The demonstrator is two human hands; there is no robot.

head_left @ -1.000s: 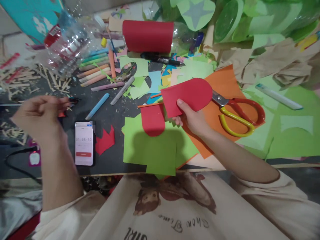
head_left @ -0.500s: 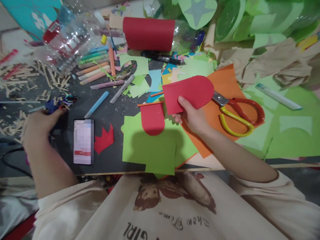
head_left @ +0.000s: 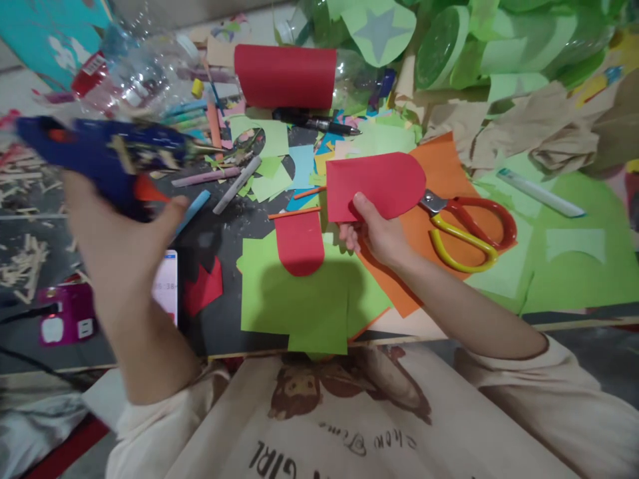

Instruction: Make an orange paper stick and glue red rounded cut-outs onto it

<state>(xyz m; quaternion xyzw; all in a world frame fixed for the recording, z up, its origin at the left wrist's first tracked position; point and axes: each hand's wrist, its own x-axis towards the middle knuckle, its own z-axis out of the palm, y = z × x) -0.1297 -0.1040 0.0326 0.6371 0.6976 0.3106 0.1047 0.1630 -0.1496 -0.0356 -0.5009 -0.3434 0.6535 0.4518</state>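
My left hand (head_left: 117,239) grips a dark blue hot glue gun (head_left: 107,150), lifted above the left side of the table with its metal nozzle pointing right; motion blurs the hand somewhat. Between the thumb and fingers of my right hand (head_left: 377,229) is a red paper piece (head_left: 379,183) with one rounded end. A smaller rounded red paper piece (head_left: 300,246) lies on green paper (head_left: 294,306), with a thin orange strip (head_left: 293,213) along its top. Red-and-yellow handled scissors (head_left: 464,226) rest on orange paper (head_left: 442,163) to the right of my right hand.
A phone (head_left: 168,286) and a jagged red paper scrap (head_left: 204,286) lie near my left forearm. Beside them sits a purple power block (head_left: 67,316) with a cable. At the back are a red-wrapped bottle (head_left: 284,76), a black pen (head_left: 319,123), clear bottles and green paper-covered bottles.
My left hand has raised the glue gun off the table and brought it up and to the right, uncovering the purple block. My right hand still holds the red paper piece nearly in place.
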